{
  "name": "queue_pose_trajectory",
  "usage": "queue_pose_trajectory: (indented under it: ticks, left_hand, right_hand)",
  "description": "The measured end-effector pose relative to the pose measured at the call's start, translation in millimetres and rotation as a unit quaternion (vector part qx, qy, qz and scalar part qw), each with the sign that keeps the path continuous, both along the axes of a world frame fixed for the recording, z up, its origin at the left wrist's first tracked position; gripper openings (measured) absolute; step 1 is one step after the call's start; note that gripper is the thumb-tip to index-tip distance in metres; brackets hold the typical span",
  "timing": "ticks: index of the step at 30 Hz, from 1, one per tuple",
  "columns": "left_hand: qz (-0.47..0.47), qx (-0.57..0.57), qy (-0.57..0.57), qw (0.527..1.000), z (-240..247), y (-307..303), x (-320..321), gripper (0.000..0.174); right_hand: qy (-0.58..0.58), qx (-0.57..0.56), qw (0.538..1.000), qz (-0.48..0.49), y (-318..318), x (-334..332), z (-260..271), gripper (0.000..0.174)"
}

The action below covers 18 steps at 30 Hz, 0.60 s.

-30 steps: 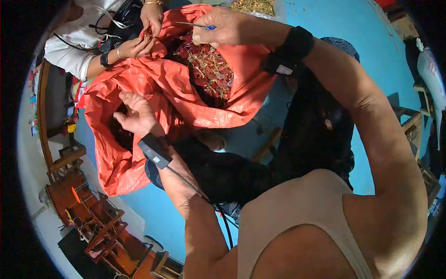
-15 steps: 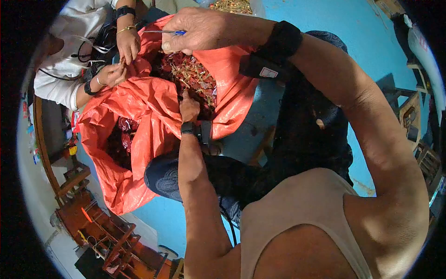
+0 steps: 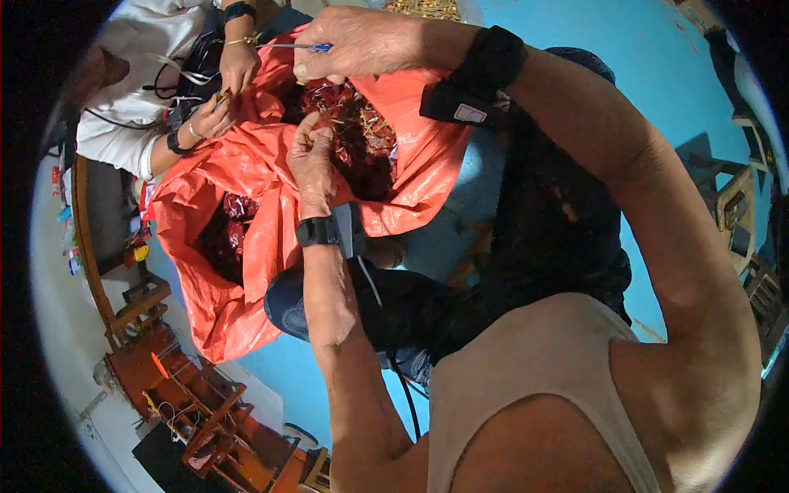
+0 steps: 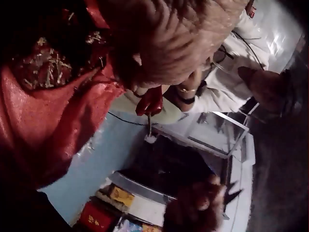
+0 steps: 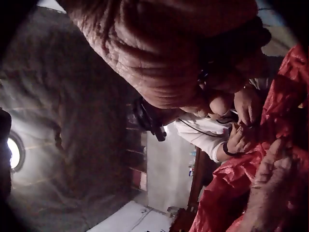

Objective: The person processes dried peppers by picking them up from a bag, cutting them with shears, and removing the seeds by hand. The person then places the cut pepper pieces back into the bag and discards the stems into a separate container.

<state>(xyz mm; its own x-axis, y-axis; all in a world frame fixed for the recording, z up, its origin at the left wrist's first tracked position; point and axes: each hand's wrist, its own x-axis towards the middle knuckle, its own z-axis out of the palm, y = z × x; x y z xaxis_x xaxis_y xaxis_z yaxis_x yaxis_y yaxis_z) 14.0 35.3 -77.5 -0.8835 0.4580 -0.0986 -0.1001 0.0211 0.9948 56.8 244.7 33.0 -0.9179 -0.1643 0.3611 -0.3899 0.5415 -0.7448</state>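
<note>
My left hand point(image 3: 312, 162) is raised over the front edge of the right opening in the orange-red woven sacks point(image 3: 271, 164). It pinches a dried red chili point(image 4: 152, 101), whose pale stem points down in the left wrist view. Farther back, my right hand point(image 3: 362, 43) grips scissors point(image 3: 283, 47); a blue part shows near the fingers and the thin metal blades point left. Their handles are hidden inside the hand. Dark red chilies point(image 3: 362, 156) mixed with straw-coloured stems lie in the right opening. More chilies point(image 3: 234, 226) fill the left opening.
Across the sacks sits a person in white sleeves point(image 3: 123, 135), whose hands point(image 3: 215, 115) hold something small over the sack's rim. Behind my right hand stands a clear bag of cut stems point(image 3: 427, 8). Wooden furniture point(image 3: 197, 411) lines the lower left; my knees are close to the sacks.
My left hand went from above the left opening into the right one, then rose with a chili. My right hand with the scissors shifted left. More red chilies show in the right opening.
</note>
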Motion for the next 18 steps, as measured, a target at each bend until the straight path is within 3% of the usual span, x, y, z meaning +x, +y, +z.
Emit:
queue_pose_trajectory:
  ticks: [5, 8, 10, 13, 15, 18]
  left_hand:
    - [0.020, 0.055, -0.028, 0.998, 67, 2, 28, 0.022]
    - [-0.051, 0.088, 0.002, 0.995, 70, -11, 29, 0.014]
    - [-0.042, 0.065, 0.024, 0.997, 69, -14, 29, 0.011]
    - [-0.004, 0.012, 0.062, 0.998, 72, -11, 36, 0.012]
    - [0.005, -0.043, 0.097, 0.994, 77, -7, 42, 0.014]
    - [-0.014, -0.034, 0.151, 0.988, 73, -5, 41, 0.015]
  right_hand:
    - [-0.021, -0.023, 0.999, -0.017, -7, -2, -6, 0.029]
    - [-0.055, -0.082, 0.995, 0.010, -12, 12, -5, 0.026]
    - [-0.087, -0.057, 0.994, 0.020, -16, 15, -6, 0.023]
    - [-0.033, -0.003, 0.995, 0.092, -22, 11, -14, 0.025]
    - [-0.048, 0.001, 0.995, 0.083, -27, 14, -11, 0.028]
    - [-0.068, 0.013, 0.995, 0.071, -33, 18, -4, 0.035]
